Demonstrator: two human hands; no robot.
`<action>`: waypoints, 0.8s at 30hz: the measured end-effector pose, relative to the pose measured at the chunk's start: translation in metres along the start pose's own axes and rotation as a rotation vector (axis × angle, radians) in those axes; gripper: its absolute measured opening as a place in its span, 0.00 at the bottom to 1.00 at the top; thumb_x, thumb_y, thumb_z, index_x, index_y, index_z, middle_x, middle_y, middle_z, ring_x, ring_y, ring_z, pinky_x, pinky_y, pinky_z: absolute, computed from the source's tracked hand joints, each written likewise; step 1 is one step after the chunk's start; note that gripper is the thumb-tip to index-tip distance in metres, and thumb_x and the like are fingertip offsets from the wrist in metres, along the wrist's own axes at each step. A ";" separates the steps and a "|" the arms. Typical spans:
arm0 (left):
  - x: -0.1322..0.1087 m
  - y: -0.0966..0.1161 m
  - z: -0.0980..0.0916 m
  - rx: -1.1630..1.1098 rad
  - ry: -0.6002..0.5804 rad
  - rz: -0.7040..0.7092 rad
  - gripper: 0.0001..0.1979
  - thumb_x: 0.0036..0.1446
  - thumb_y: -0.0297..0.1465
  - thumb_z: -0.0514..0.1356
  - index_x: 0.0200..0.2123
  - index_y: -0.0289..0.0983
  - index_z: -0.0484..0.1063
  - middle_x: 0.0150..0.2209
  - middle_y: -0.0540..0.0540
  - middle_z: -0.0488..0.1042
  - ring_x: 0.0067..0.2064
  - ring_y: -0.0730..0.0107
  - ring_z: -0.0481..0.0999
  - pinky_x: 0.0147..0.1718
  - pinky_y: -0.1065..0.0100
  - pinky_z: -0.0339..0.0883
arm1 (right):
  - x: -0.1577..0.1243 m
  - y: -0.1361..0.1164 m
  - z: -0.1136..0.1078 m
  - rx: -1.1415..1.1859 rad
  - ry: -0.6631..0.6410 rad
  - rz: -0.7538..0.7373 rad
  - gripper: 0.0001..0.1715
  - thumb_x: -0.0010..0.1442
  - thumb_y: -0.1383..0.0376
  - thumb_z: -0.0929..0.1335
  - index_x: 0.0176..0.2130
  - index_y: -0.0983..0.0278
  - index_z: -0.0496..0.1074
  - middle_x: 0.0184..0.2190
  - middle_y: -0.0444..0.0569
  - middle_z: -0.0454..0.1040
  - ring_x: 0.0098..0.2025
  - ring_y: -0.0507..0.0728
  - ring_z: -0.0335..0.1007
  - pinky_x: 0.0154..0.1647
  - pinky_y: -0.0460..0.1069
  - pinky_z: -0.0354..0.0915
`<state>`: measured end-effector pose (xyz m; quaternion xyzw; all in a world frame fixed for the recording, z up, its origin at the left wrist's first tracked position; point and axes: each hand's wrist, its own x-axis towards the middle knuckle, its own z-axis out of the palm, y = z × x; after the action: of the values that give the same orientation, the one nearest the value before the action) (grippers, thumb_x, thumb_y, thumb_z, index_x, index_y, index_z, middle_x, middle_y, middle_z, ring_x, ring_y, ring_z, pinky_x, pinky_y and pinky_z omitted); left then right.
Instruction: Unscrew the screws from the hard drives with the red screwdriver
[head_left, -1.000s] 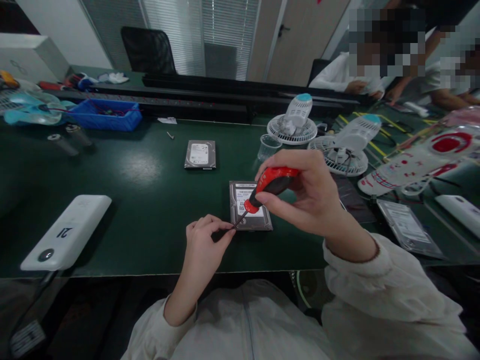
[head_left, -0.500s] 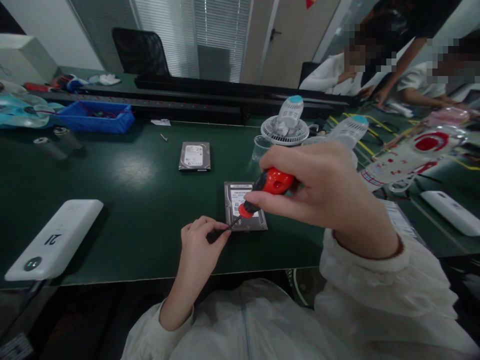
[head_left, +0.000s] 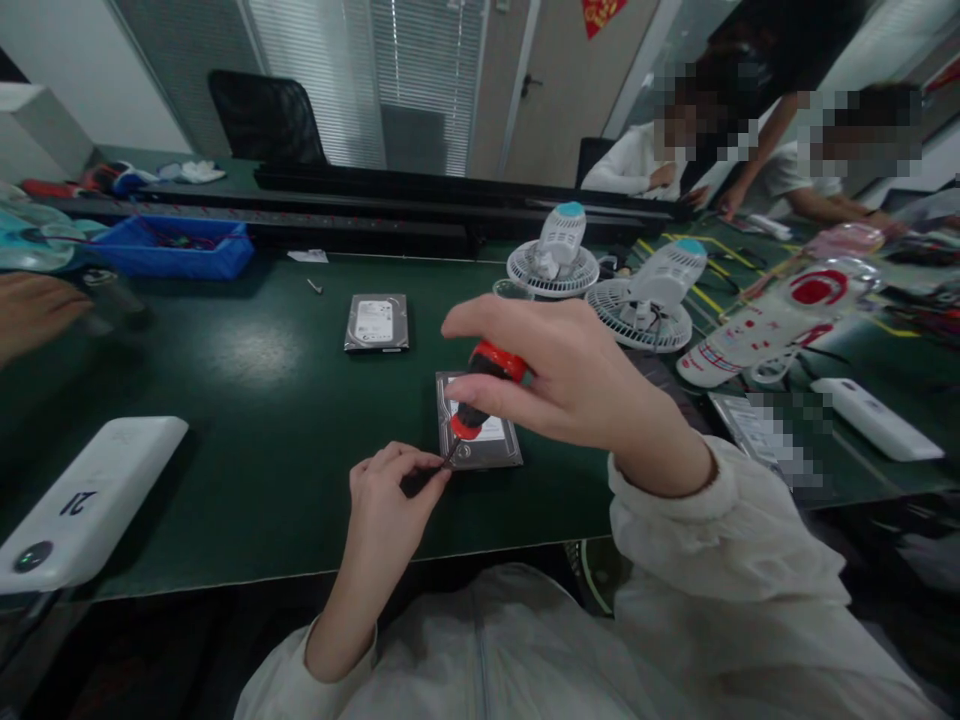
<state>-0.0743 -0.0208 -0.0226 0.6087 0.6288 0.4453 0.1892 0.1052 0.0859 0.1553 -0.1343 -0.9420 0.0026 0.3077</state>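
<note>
A red and black screwdriver point(head_left: 480, 385) slants down to the near left corner of a hard drive point(head_left: 491, 457) on the table. My right hand point(head_left: 570, 370) is around its handle from above, with thumb and forefinger loosened apart. At the shaft's lower end, the thumb and forefinger of my left hand point(head_left: 390, 485) pinch together at the tip, right by the drive's corner. Whether a screw sits under the tip is hidden by the fingertips. Farther back lies a second hard drive point(head_left: 377, 322), label up. My right hand covers part of the nearer drive's label.
Another person's hand point(head_left: 37, 310) reaches in at the left edge by metal cylinders point(head_left: 112, 290). Around stand a white power bank point(head_left: 97, 500), a blue bin point(head_left: 176, 248), white fans point(head_left: 555, 255), a bottle point(head_left: 765, 320) and a small screw point(head_left: 314, 286). People sit at the far right.
My right thumb and forefinger have spread apart on the screwdriver handle. Another person's hand has come in at the left. The view has shifted slightly right.
</note>
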 end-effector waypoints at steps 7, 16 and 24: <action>0.001 0.004 -0.002 0.017 -0.009 -0.004 0.02 0.61 0.31 0.68 0.34 0.43 0.82 0.35 0.49 0.81 0.37 0.60 0.80 0.42 0.57 0.71 | -0.002 0.001 -0.003 0.164 -0.095 -0.037 0.20 0.76 0.63 0.55 0.60 0.70 0.61 0.55 0.56 0.72 0.49 0.55 0.72 0.51 0.52 0.69; 0.001 0.002 -0.002 0.051 -0.006 -0.007 0.02 0.60 0.31 0.68 0.37 0.42 0.82 0.37 0.48 0.80 0.35 0.61 0.79 0.42 0.57 0.71 | -0.001 0.002 -0.002 -0.003 -0.094 0.056 0.23 0.77 0.50 0.58 0.52 0.66 0.68 0.42 0.50 0.76 0.38 0.54 0.71 0.38 0.48 0.63; 0.000 0.001 -0.002 0.158 -0.035 0.015 0.09 0.60 0.31 0.69 0.45 0.42 0.84 0.40 0.47 0.80 0.37 0.60 0.80 0.44 0.55 0.72 | -0.002 0.003 0.001 0.066 -0.045 0.048 0.23 0.77 0.52 0.60 0.58 0.67 0.65 0.42 0.47 0.76 0.34 0.51 0.67 0.36 0.47 0.60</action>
<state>-0.0752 -0.0219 -0.0211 0.6340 0.6540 0.3849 0.1486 0.1072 0.0886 0.1531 -0.1465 -0.9446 0.0442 0.2905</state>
